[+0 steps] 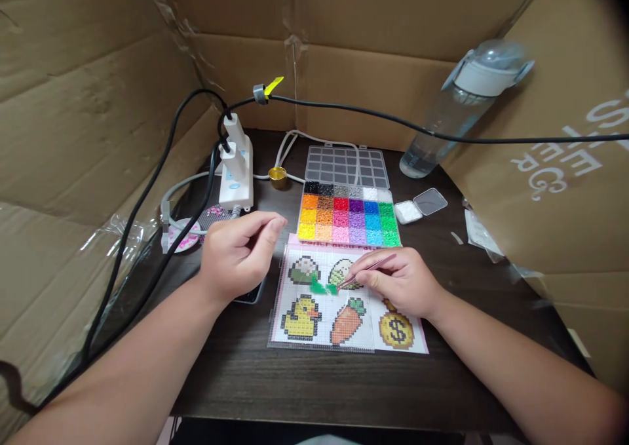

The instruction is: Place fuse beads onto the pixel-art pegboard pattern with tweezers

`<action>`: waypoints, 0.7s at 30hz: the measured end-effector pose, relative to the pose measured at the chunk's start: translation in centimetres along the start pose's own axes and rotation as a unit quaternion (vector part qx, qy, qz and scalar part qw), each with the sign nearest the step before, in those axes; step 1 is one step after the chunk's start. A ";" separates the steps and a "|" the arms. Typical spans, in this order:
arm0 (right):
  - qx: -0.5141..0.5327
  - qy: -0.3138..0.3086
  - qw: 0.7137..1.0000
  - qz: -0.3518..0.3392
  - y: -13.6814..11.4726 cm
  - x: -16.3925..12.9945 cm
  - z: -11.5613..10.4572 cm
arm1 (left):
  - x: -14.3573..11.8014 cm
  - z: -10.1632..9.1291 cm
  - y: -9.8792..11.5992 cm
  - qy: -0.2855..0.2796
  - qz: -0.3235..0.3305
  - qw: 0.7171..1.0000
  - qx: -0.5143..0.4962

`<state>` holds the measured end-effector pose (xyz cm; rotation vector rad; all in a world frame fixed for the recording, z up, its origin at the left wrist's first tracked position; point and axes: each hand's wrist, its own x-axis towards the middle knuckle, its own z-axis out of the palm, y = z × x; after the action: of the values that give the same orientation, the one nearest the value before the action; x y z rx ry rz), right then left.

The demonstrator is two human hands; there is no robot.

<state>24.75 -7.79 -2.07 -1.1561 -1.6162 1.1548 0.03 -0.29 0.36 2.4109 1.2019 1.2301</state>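
My right hand (403,280) pinches a pair of pinkish tweezers (376,264), whose tips point down at small green beads (318,286). These beads lie in a patch on a clear pegboard (322,348), which covers most of a printed pattern sheet (419,341). Pixel pictures on the sheet include a duck (301,319), a carrot (346,322) and a money bag (396,329). My left hand (240,253) hovers left of the sheet, its fingers curled and thumb pressed against the index finger. Whatever it may hold is hidden.
Behind the sheet sits an open bead box (299,225) with many colours. Around it are a power strip (237,189), a small gold cup (278,178), a little white case (409,212) and a water bottle (445,127). A black cable (363,109) crosses above; cardboard walls enclose the table.
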 end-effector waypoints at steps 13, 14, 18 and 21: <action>-0.007 0.013 1.000 0.005 0.0 -0.1 0.1 | 0.0 0.0 -0.2 0.003 0.011 1.000 -0.009; -0.006 0.016 1.000 0.009 0.0 -0.1 0.0 | 0.0 0.0 -0.1 0.003 0.009 1.000 -0.007; 0.042 0.031 0.998 0.042 0.6 -0.3 -0.6 | 0.0 0.0 0.0 0.001 -0.003 1.000 -0.003; 0.107 0.088 0.990 0.041 1.5 0.0 -1.7 | 0.1 -0.1 0.0 0.000 0.001 1.000 -0.006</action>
<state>26.63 -7.20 -3.07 -1.1569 -1.2891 1.2097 -0.05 -0.29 0.50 2.4038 1.1895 1.2350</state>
